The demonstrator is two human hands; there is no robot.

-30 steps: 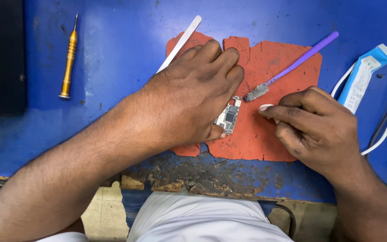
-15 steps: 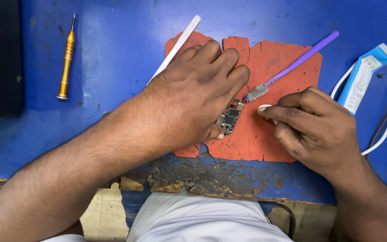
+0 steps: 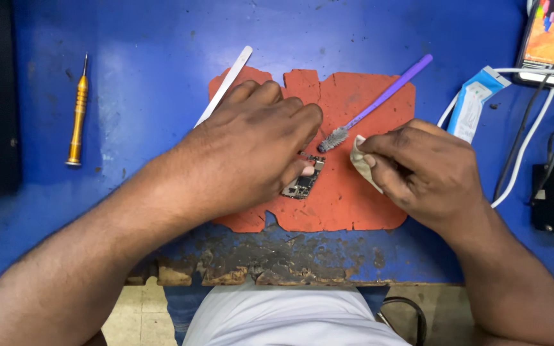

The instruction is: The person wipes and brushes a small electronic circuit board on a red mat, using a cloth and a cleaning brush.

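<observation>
- Lying far left on the blue table, well apart from my hands, is a yellow screwdriver.
- Pressing down with my left hand, fingers curled, I am pinning a small circuit board against the orange mat.
- Resting just beside the board is a purple brush.
- Pinching a folded white cloth, my right hand is closing around it.
</observation>
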